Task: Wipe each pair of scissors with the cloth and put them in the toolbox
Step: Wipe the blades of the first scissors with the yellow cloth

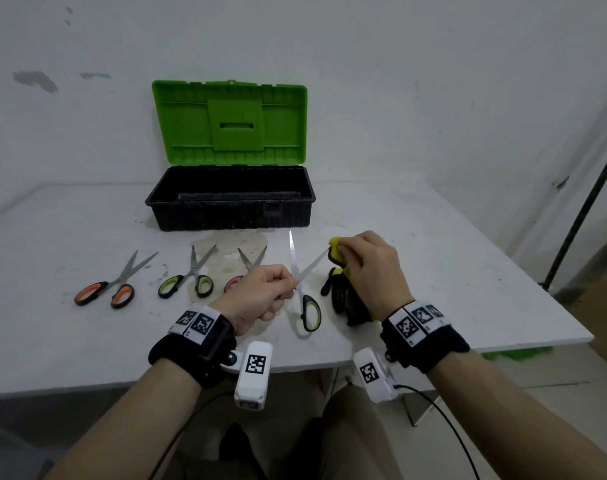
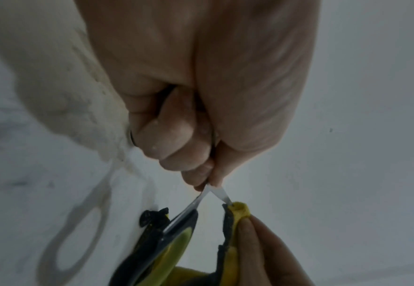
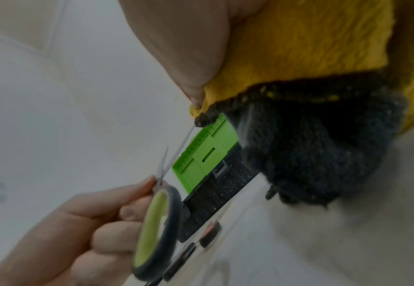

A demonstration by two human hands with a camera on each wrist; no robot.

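Meanwhile the left hand (image 1: pixel 260 292) pinched the open steel scissors (image 1: pixel 304 278), blades toward twelve and one o'clock; the right hand (image 1: pixel 368 268) gripped fuzzy yellow-black cloth (image 1: pixel 336 252) around one tip.

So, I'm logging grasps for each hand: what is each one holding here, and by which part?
Left hand pinches the open scissors near the pivot. Right hand grips the yellow-and-black cloth, bunched around one blade's tip.

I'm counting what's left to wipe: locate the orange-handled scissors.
In the head view, the orange-handled scissors lie on the white table, farthest left in the row, beside the green-handled scissors.
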